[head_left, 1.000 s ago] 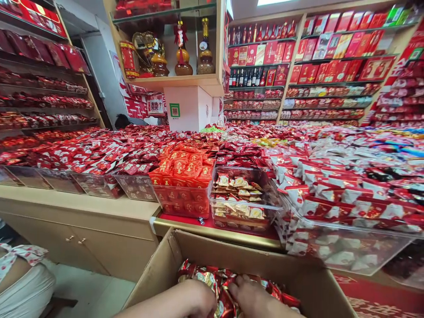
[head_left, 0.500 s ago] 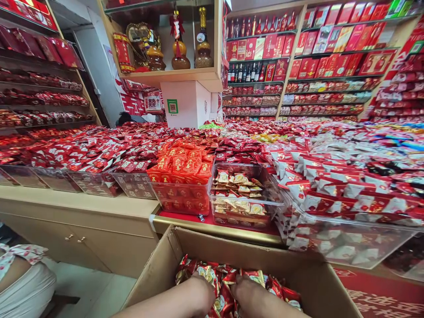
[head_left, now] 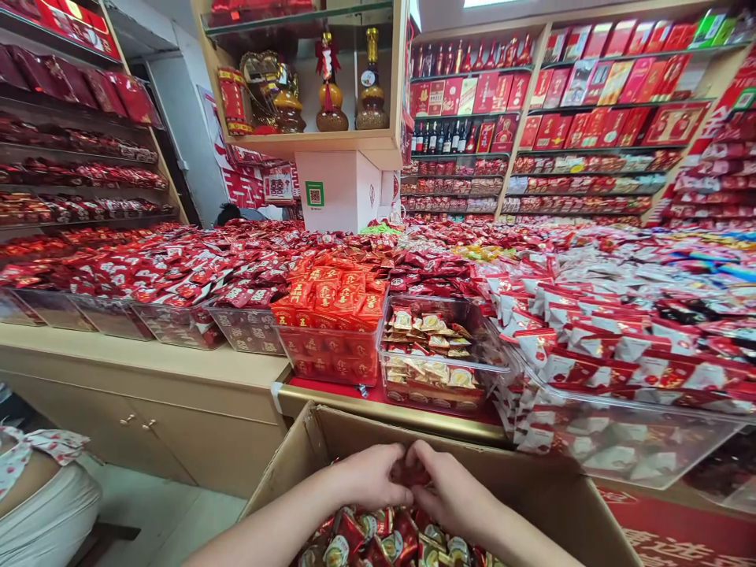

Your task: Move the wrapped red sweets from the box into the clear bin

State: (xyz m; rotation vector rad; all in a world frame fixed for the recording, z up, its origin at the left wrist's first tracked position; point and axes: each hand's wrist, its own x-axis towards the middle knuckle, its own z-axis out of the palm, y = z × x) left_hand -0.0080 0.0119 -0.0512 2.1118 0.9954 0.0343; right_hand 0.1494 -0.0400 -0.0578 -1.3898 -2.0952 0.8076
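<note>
My left hand and my right hand are above the open cardboard box, their curled fingertips meeting. Between them shows a small patch of red wrapped candies, mostly hidden by my fingers. Below my wrists, a heap of red and gold wrapped candies lies in the box. Just beyond the box's far edge stands a clear bin partly filled with gold and red packets.
Beside that bin, another clear bin is piled with bright red packets. A large bin of red-and-white packets juts out on the right. A gold-edged counter borders the box. A seated person is partly visible at lower left.
Both hands have risen out of the candy heap and come together, with some red wrapping between them. The view has shifted slightly.
</note>
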